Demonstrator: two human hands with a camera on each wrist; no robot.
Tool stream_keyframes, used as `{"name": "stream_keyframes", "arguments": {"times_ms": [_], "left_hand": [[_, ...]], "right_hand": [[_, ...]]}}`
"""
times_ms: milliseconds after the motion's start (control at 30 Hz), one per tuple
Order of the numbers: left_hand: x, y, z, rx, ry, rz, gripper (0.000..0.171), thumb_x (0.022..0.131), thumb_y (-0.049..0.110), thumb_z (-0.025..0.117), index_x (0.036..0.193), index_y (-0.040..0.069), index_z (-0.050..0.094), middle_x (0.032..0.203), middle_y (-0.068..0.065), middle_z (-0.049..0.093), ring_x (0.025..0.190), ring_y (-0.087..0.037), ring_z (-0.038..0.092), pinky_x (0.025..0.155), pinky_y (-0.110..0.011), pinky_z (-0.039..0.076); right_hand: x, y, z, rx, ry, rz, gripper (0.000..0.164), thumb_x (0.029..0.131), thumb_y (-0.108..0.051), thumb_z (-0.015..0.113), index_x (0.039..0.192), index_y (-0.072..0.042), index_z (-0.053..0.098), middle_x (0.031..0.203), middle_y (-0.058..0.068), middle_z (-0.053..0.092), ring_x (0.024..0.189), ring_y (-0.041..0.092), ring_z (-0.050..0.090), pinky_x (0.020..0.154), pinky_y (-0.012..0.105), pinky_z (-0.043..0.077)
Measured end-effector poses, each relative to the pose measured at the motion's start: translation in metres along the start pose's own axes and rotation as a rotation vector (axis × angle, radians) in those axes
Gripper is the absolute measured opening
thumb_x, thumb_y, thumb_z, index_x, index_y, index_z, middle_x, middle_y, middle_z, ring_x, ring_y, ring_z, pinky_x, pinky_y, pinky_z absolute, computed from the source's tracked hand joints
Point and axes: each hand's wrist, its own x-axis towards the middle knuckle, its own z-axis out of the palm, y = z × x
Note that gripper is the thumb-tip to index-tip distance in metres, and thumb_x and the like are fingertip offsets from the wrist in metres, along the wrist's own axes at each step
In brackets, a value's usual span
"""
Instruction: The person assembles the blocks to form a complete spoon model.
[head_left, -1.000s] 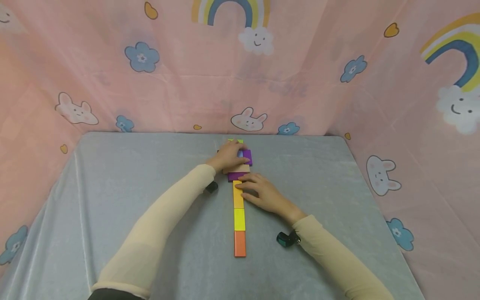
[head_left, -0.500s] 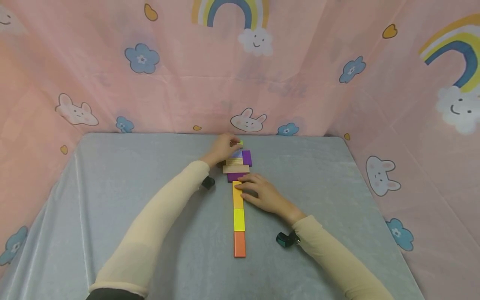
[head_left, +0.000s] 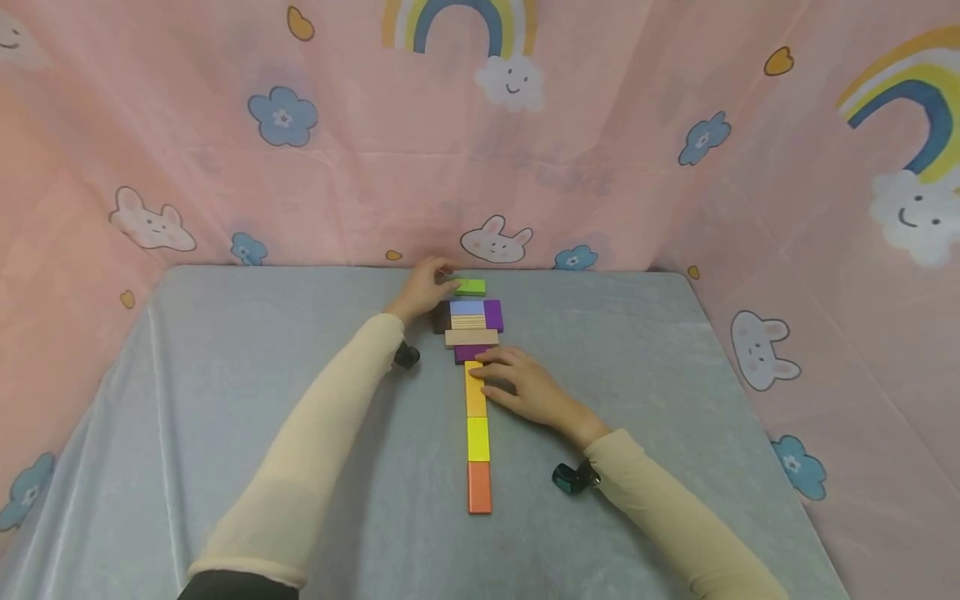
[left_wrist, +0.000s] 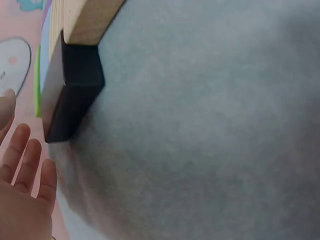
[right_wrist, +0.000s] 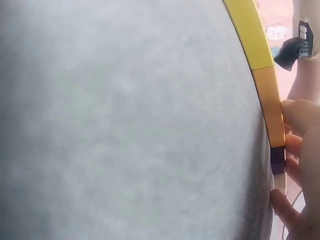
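Observation:
My left hand (head_left: 425, 290) is at the far side of the table, holding nothing, its fingertips close to the left end of a green block (head_left: 471, 287). In the left wrist view its fingers (left_wrist: 29, 162) are spread loosely below a black block (left_wrist: 75, 90). My right hand (head_left: 528, 387) rests its fingertips along an amber block (head_left: 476, 398) and a purple block (head_left: 467, 355). Its thumb touches the amber block's side in the right wrist view. Beyond lie a plain wooden block (head_left: 471, 337), a blue block (head_left: 467, 307) and another purple block (head_left: 492, 315).
Toward the front, a yellow block (head_left: 478, 439) and an orange block (head_left: 479, 487) continue the row end to end. A grey cloth covers the table (head_left: 637, 350). A pink patterned curtain (head_left: 360, 192) hangs behind and at both sides.
My left hand has drawn back leftward from over the far blocks, uncovering the green, blue and black ones. It let go of the green block. My right hand has stayed in place.

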Motion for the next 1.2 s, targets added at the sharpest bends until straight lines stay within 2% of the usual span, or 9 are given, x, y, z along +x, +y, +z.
{"name": "stream_keyframes", "arguments": {"times_ms": [233,433,633,967,1200], "left_hand": [[0.001,-0.009,0.0,-0.045,-0.031,-0.064,0.04,0.099,0.02,0.06,0.137,0.007,0.055,0.14,-0.015,0.052,0.133,-0.031,0.048,0.117,-0.045,0.037],[0.003,-0.009,0.004,0.029,-0.009,-0.094,0.038,0.096,0.023,0.064,0.133,0.013,0.06,0.139,-0.012,0.052,0.131,-0.031,0.046,0.115,-0.047,0.036],[0.003,-0.009,0.007,0.076,0.002,-0.114,0.038,0.095,0.024,0.066,0.132,0.015,0.062,0.141,-0.011,0.051,0.132,-0.031,0.043,0.115,-0.047,0.033],[0.005,-0.007,0.01,0.129,0.024,-0.103,0.036,0.094,0.024,0.067,0.129,0.012,0.064,0.136,-0.011,0.054,0.128,-0.029,0.047,0.113,-0.044,0.036],[0.003,-0.007,0.006,0.118,-0.005,-0.09,0.036,0.095,0.024,0.066,0.128,0.01,0.065,0.133,-0.012,0.055,0.125,-0.029,0.048,0.112,-0.044,0.038]], "right_hand": [[0.001,-0.001,-0.001,-0.003,0.003,-0.017,0.034,0.097,-0.033,0.063,0.13,-0.024,0.066,0.142,-0.002,0.057,0.135,0.021,0.048,0.115,0.047,0.04],[0.001,-0.001,0.0,0.003,0.004,-0.013,0.034,0.097,-0.033,0.063,0.13,-0.025,0.065,0.142,-0.002,0.057,0.136,0.021,0.047,0.115,0.048,0.039],[0.001,0.001,0.001,-0.004,0.012,-0.018,0.034,0.097,-0.033,0.063,0.13,-0.025,0.066,0.142,-0.003,0.057,0.135,0.021,0.047,0.115,0.047,0.039],[0.0,0.0,0.0,-0.01,0.0,-0.007,0.034,0.097,-0.034,0.062,0.13,-0.026,0.065,0.143,-0.004,0.056,0.135,0.019,0.047,0.116,0.045,0.039],[-0.001,0.001,0.0,-0.007,0.015,-0.025,0.033,0.097,-0.033,0.063,0.129,-0.025,0.066,0.141,-0.003,0.057,0.134,0.02,0.048,0.114,0.046,0.041]]}}
